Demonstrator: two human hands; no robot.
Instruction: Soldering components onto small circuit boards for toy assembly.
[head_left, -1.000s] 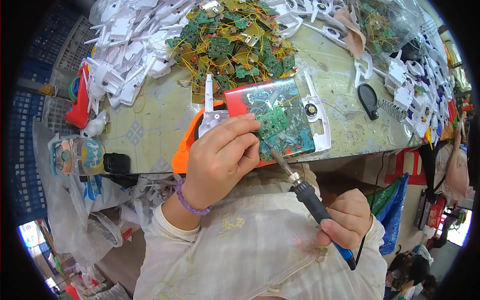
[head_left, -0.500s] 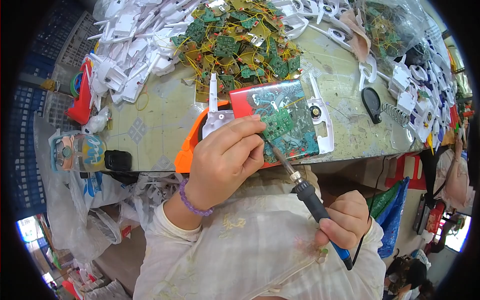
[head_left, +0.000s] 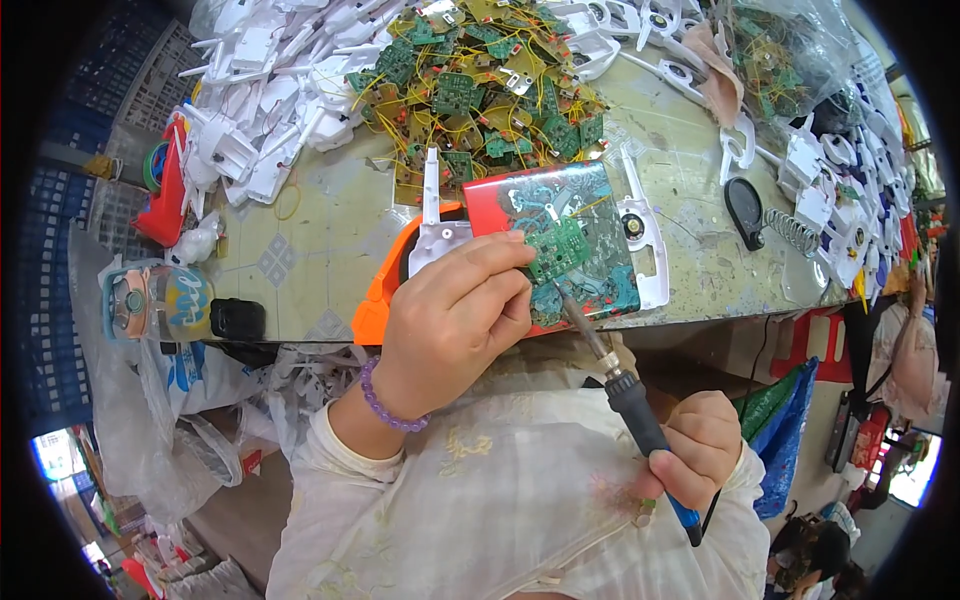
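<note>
At nine o'clock a clear plastic bag with a blue and yellow round label (head_left: 150,302) hangs off the pale desk (head_left: 320,235). The left hand (head_left: 455,320) pinches the small green circuit board (head_left: 556,248) on a red patterned box (head_left: 580,225) at centre. The right hand (head_left: 700,450), at four o'clock, is wrapped round the black-handled soldering iron (head_left: 625,395), whose tip should probably meet the board steadily, clear of the fingers.
</note>
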